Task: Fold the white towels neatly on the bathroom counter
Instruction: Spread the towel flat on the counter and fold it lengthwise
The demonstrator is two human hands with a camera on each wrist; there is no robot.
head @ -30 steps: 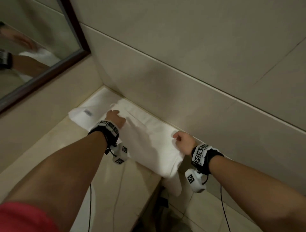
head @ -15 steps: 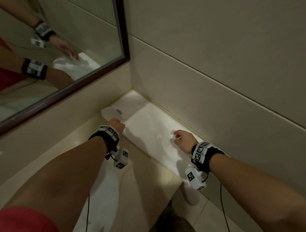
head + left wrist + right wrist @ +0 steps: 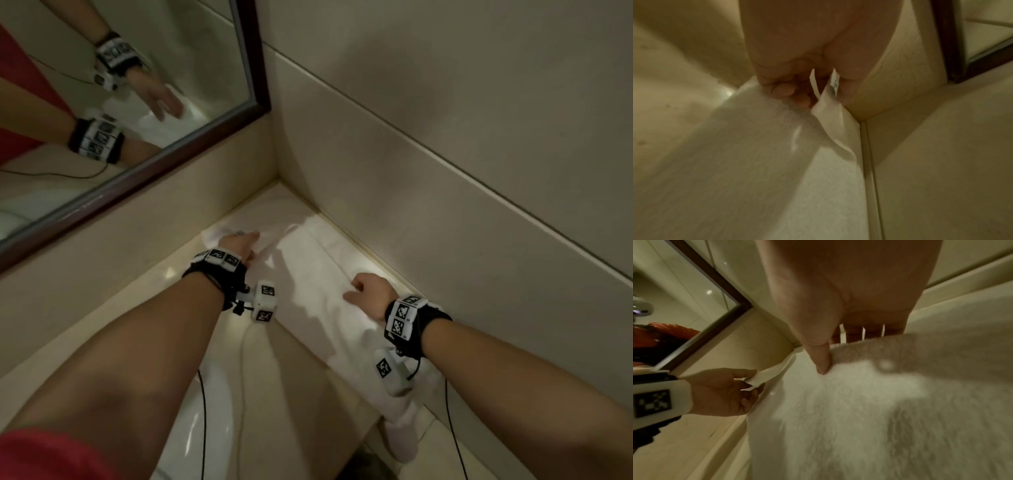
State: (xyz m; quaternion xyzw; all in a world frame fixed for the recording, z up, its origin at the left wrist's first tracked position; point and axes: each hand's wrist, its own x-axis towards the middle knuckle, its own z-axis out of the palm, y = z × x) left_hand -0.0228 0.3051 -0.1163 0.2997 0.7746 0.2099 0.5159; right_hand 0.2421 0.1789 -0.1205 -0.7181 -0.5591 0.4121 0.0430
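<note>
Half a second back the towel (image 3: 318, 301) lay flat and smooth along the counter (image 3: 164, 294) toward the mirror (image 3: 113, 113); now its end near the mirror is bunched up and lifted a little, and a long fold ridge runs down its length beside the side wall (image 3: 445, 171). The head has tipped too, so more of the mirror shows than before.

Nearest me, the towel's other end spills over the counter edge, well away from the mirror. A bit closer to the mirror, the right hand (image 3: 368, 296) sits on the towel with its fingers curled over a raised fold and the thumb pressing into the pile. The right wrist view makes that plain: the thumb (image 3: 823, 360) digs into the nap while the fingers (image 3: 871, 332) hook behind the ridge, so it grips cloth.

Closest to the mirror, the left hand (image 3: 239, 245) holds the towel's corner. From above I see only its back and knuckles. The left wrist view shows what the head view hides: fingers (image 3: 783, 91) and thumb pinching the hem, with the small label (image 3: 834, 81) sticking up between them. The right wrist view catches that same pinch from the side, just below the mirror frame.
</note>
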